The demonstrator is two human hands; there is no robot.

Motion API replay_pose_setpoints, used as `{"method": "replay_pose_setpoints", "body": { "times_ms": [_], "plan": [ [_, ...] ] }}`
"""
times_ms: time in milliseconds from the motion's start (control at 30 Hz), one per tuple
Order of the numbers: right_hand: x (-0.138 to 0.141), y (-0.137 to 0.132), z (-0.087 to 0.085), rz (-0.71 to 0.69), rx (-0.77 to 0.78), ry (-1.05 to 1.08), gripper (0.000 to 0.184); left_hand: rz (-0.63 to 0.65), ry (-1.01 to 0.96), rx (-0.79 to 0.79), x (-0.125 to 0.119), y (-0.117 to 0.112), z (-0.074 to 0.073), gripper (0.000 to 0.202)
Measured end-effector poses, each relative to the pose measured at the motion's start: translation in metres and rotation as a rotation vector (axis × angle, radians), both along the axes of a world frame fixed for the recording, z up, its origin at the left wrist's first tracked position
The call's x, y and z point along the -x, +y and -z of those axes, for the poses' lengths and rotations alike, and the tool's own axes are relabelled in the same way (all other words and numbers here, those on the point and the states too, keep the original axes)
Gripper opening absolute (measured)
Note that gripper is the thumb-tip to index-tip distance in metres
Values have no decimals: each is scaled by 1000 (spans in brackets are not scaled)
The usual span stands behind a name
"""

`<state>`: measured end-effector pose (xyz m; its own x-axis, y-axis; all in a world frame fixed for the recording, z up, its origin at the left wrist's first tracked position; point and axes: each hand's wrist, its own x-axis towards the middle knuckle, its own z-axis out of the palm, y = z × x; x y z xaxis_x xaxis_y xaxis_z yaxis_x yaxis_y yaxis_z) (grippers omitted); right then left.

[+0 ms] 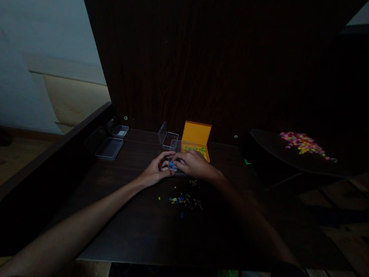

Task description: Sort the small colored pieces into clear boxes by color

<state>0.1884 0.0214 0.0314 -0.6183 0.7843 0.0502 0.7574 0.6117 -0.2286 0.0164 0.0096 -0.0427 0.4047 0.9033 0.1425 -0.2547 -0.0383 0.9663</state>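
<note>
A clear plastic box (177,145) with a raised lid stands on the dark table in front of me. My left hand (154,170) is curled around its left side, gripping it. Small blue pieces (172,165) show inside, between my hands. My right hand (195,165) reaches over the box with its fingers closed and bent down by the blue pieces; what its fingertips hold is hidden. Just nearer to me lies a scatter of tiny yellow and blue pieces (181,199), with a few pale yellow ones (193,183) close below my right hand.
Behind my hands stand an open orange-yellow box (196,133) holding green pieces and another open clear case (171,138) with dark reddish contents. Two shallow clear containers, a larger (109,148) and a smaller (120,130), lie at left. Colourful small pieces (303,143) are heaped on a dark surface at right.
</note>
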Motion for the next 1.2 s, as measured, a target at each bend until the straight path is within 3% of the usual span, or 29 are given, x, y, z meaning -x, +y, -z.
{"method": "replay_pose_setpoints", "body": {
  "times_ms": [233, 1200],
  "plan": [
    [0, 0, 5, -166, 13, 9, 25, 3, 30, -39, 2, 1, 2, 64],
    [-2, 3, 8, -172, 7, 38, 29, 17, 50, -39, 2, 1, 3, 63]
  ]
}}
